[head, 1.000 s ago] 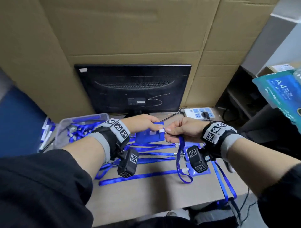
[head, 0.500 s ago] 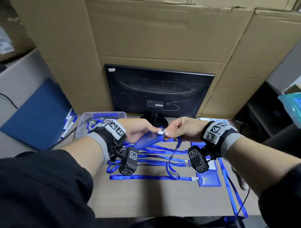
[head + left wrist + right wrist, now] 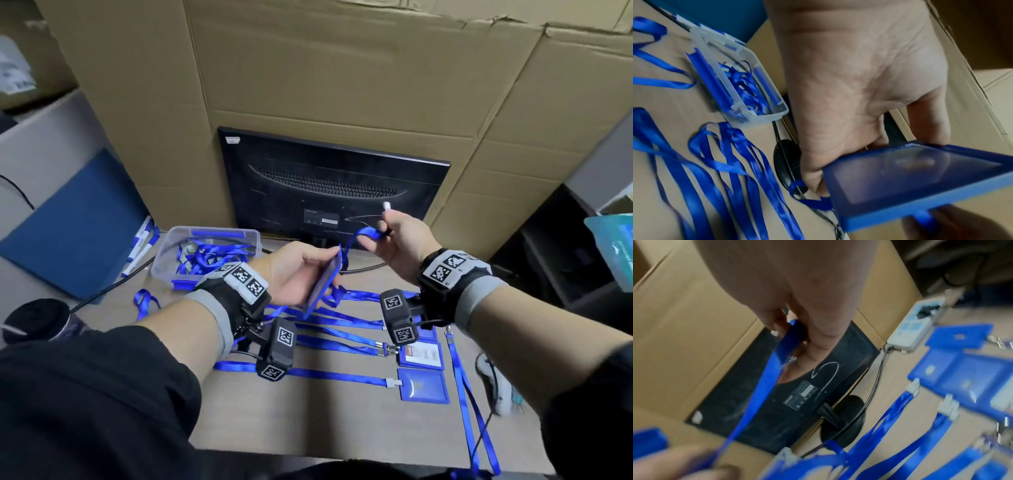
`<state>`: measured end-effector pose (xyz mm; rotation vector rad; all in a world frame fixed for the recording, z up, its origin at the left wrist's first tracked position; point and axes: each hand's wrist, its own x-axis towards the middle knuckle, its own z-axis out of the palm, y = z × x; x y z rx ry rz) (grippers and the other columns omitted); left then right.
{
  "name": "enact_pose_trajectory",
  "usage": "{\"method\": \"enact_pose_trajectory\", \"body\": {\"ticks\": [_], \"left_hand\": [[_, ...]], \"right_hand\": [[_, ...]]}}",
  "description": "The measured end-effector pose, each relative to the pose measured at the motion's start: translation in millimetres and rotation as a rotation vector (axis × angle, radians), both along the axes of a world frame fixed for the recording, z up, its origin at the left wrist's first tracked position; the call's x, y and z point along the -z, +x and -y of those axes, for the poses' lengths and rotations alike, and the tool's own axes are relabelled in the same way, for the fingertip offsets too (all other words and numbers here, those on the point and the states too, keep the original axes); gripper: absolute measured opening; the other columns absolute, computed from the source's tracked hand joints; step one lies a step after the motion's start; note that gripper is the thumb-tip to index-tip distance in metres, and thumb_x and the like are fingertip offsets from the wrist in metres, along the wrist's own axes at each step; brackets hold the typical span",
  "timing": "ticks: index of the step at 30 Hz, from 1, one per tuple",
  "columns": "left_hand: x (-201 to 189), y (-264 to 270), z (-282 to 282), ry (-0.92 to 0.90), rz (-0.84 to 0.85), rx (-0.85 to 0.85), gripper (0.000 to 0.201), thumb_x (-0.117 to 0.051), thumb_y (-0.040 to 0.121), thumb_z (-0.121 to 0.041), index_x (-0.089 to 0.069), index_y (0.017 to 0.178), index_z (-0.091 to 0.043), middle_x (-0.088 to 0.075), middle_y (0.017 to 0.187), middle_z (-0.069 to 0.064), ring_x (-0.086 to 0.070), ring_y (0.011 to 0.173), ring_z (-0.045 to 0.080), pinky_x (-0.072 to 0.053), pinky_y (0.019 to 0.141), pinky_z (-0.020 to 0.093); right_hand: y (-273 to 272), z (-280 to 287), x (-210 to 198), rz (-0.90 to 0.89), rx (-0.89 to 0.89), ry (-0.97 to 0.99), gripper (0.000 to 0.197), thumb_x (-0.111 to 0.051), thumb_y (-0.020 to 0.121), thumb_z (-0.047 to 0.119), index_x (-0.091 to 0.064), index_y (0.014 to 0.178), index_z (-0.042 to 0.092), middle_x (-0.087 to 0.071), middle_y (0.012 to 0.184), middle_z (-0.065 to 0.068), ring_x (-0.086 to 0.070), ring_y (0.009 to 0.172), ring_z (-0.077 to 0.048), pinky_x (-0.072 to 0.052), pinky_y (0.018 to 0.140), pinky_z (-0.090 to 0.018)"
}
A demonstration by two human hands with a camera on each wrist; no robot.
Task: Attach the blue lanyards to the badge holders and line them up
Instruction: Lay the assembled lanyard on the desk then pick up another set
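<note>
My left hand (image 3: 310,270) grips a blue badge holder (image 3: 323,286), tilted on edge above the table; in the left wrist view my thumb (image 3: 929,125) lies on its top edge (image 3: 920,183). My right hand (image 3: 383,228) is raised to the right in front of the monitor and pinches a blue lanyard strap (image 3: 368,233) (image 3: 777,360) near its white clip (image 3: 386,205). The strap hangs down toward the left hand. Two badge holders (image 3: 424,354) (image 3: 424,385) with lanyards (image 3: 342,375) clipped on lie in a row below my hands.
A clear plastic box (image 3: 161,260) of loose lanyards sits at the left. A black monitor (image 3: 335,185) and cardboard wall stand behind. A power strip (image 3: 910,332) lies at the back right. One lanyard (image 3: 469,394) trails over the table's right front edge.
My hands were joined at the clip and holder; now they have parted. The right hand has lifted up and right with the strap end, and the left has tilted the holder.
</note>
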<state>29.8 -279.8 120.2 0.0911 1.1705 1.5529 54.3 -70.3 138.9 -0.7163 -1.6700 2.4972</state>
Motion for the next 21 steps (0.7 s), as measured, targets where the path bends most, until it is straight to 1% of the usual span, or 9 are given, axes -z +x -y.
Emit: {"method": "enact_pose_trajectory", "body": {"ticks": [3, 5, 6, 9, 12, 15, 17, 19, 21], "left_hand": [[-4, -1, 10, 0.000, 0.019, -0.210, 0.029, -0.045, 0.103, -0.030, -0.055, 0.083, -0.011, -0.051, 0.077, 0.008, -0.062, 0.054, 0.023, -0.051, 0.052, 0.027], [-4, -4, 20, -0.025, -0.021, -0.256, 0.028, -0.047, 0.102, -0.034, -0.055, 0.084, -0.013, -0.050, 0.079, 0.007, -0.060, 0.058, 0.019, -0.050, 0.055, 0.029], [-4, -7, 25, -0.042, -0.043, -0.264, 0.028, -0.048, 0.100, -0.037, -0.055, 0.084, -0.015, -0.049, 0.078, 0.006, -0.056, 0.060, 0.018, -0.047, 0.059, 0.030], [-6, -13, 40, -0.060, -0.071, -0.268, 0.033, -0.049, 0.099, -0.043, -0.054, 0.081, -0.016, -0.050, 0.076, 0.005, -0.047, 0.065, 0.020, -0.038, 0.066, 0.034], [-8, -20, 60, -0.039, -0.068, -0.290, 0.034, -0.048, 0.100, -0.043, -0.053, 0.080, -0.015, -0.050, 0.074, 0.006, -0.047, 0.066, 0.021, -0.037, 0.066, 0.034], [-12, -30, 88, -0.016, -0.061, -0.324, 0.032, -0.048, 0.100, -0.041, -0.054, 0.081, -0.015, -0.049, 0.075, 0.006, -0.047, 0.066, 0.021, -0.037, 0.066, 0.035], [-12, -40, 111, -0.007, -0.056, -0.358, 0.031, -0.050, 0.099, -0.040, -0.055, 0.086, -0.013, -0.051, 0.079, 0.008, -0.050, 0.067, 0.024, -0.043, 0.068, 0.037], [-9, -53, 138, -0.016, -0.042, -0.407, 0.029, -0.054, 0.099, -0.038, -0.058, 0.095, -0.010, -0.058, 0.086, 0.010, -0.060, 0.073, 0.028, -0.051, 0.085, 0.046], [1, -68, 167, -0.061, -0.027, -0.490, 0.028, -0.061, 0.097, -0.035, -0.061, 0.107, -0.008, -0.066, 0.099, 0.010, -0.067, 0.095, 0.030, -0.042, 0.108, 0.053]], "right_hand": [[-4, -8, 22, 0.099, -0.090, 0.325, 0.018, -0.047, 0.104, 0.018, -0.048, 0.086, 0.020, -0.044, 0.075, -0.002, -0.053, 0.053, -0.011, -0.058, 0.066, -0.038], [-3, 3, 33, 0.182, -0.217, 0.416, 0.009, -0.051, 0.102, 0.015, -0.060, 0.103, 0.016, -0.053, 0.084, -0.001, -0.049, 0.053, -0.010, -0.056, 0.070, -0.037], [-2, 12, 37, 0.220, -0.301, 0.419, 0.019, -0.051, 0.099, 0.008, -0.063, 0.114, 0.011, -0.058, 0.091, -0.005, -0.049, 0.056, -0.013, -0.054, 0.070, -0.035], [-3, 51, 42, 0.239, -0.641, 0.398, 0.050, -0.051, 0.065, -0.005, -0.065, 0.113, -0.006, -0.062, 0.093, -0.016, -0.056, 0.072, -0.027, -0.052, 0.070, -0.037], [-10, 91, 45, 0.182, -0.841, 0.487, 0.048, -0.048, 0.050, -0.003, -0.065, 0.095, 0.002, -0.055, 0.085, -0.014, -0.053, 0.080, -0.026, -0.048, 0.073, -0.039], [-29, 120, 54, 0.143, -0.990, 0.573, 0.028, -0.076, 0.068, 0.004, -0.070, 0.094, 0.011, -0.062, 0.085, -0.008, -0.059, 0.078, -0.018, -0.056, 0.071, -0.037], [-44, 138, 63, 0.104, -1.007, 0.642, 0.013, -0.076, 0.088, 0.017, -0.073, 0.099, 0.009, -0.068, 0.079, -0.002, -0.060, 0.066, -0.014, -0.057, 0.060, -0.030], [-63, 155, 72, 0.078, -0.884, 0.677, 0.021, -0.064, 0.099, 0.020, -0.074, 0.097, 0.002, -0.067, 0.066, -0.002, -0.057, 0.054, -0.016, -0.057, 0.055, -0.030], [-84, 173, 81, 0.088, -0.719, 0.662, 0.025, -0.058, 0.102, 0.020, -0.074, 0.087, 0.006, -0.067, 0.065, -0.007, -0.058, 0.054, -0.021, -0.057, 0.062, -0.038]]}}
